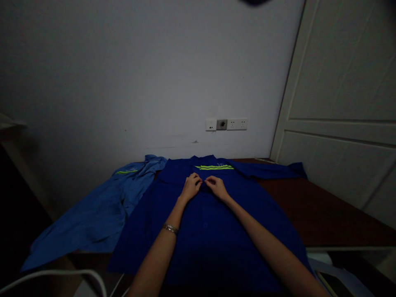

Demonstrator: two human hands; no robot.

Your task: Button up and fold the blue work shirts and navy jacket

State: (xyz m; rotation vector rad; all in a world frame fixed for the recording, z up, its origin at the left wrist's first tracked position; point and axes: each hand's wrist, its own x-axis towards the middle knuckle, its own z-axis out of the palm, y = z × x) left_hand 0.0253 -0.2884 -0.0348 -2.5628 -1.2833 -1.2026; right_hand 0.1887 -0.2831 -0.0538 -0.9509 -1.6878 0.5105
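A dark blue long-sleeved work shirt (pixel 235 214) with yellow-green chest stripes lies spread out before me, front side up. Its lower part hangs over the near edge of the table. My left hand (pixel 192 185) and my right hand (pixel 216 186) meet at the front opening of the shirt, just below the stripes. The fingers of both are pinched on the cloth there; whether a button sits between them is too dark to see. Further down the front, one button (pixel 205 225) shows. A bracelet (pixel 170 229) circles my left wrist.
A lighter blue garment (pixel 93 210) with a yellow-green stripe lies to the left, hanging over the edge. The brown table (pixel 324 214) extends right towards a white panelled door (pixel 340 136). Wall sockets (pixel 237 124) sit behind. A white cable (pixel 62 272) curves at lower left.
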